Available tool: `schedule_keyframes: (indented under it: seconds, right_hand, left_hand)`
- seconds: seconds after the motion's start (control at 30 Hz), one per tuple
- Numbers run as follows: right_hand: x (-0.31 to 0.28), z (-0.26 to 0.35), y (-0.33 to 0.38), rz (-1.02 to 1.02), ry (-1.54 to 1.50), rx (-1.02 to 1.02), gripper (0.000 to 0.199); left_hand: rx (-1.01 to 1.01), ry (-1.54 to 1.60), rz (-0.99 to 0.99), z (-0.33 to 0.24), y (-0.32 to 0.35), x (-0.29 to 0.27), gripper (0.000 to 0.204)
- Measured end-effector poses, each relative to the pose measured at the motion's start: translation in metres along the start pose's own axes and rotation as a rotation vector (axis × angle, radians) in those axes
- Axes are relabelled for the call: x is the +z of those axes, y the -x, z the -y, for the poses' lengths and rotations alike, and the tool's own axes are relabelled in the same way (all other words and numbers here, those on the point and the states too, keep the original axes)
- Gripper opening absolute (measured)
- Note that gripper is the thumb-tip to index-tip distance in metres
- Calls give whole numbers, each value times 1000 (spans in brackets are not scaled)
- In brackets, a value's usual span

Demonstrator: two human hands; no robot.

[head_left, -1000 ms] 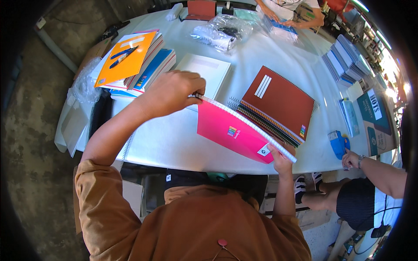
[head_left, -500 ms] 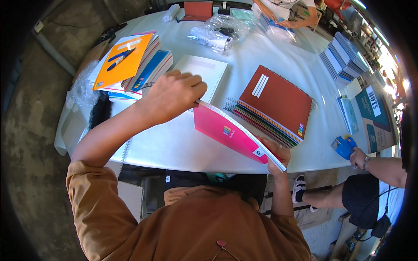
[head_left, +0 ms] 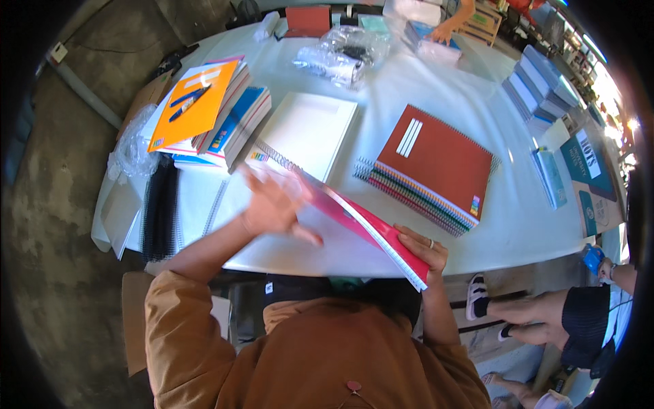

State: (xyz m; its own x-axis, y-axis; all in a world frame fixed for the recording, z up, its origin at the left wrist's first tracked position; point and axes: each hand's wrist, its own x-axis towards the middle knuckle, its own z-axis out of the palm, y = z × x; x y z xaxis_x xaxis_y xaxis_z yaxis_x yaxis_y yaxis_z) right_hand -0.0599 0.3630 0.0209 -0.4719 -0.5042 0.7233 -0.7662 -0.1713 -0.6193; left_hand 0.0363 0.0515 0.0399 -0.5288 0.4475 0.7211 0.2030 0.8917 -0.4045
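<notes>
On the white worktop (head_left: 436,88), a stack of spiral notebooks with a red cover (head_left: 436,163) lies at three o'clock of a white pad (head_left: 306,133). At ten o'clock an orange-topped book pile (head_left: 201,109) sits, clear plastic bags (head_left: 340,54) at twelve, black binding combs (head_left: 160,208) at nine.

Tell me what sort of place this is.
Probably a notebook binding or packing workshop: a white table bears a stack of spiral notebooks, loose black binding coils and piled covers.

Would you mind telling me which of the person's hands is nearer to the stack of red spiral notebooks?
Right. The right hand grips the pink notebook just below the red spiral notebooks; the left hand is farther off, across the pink notebook.
</notes>
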Motion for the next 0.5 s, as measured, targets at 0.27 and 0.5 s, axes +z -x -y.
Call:
schedule_keyframes:
  seconds: [0.27,0.5]
  right_hand:
    - [9,-6,2,-6,31,-91,28]
    - [15,3,-3,63,-18,-59,27]
  left_hand:
    - [-36,62,-73,-20,24,6,114]
    - [-306,140,-117,-8,17,9,108]
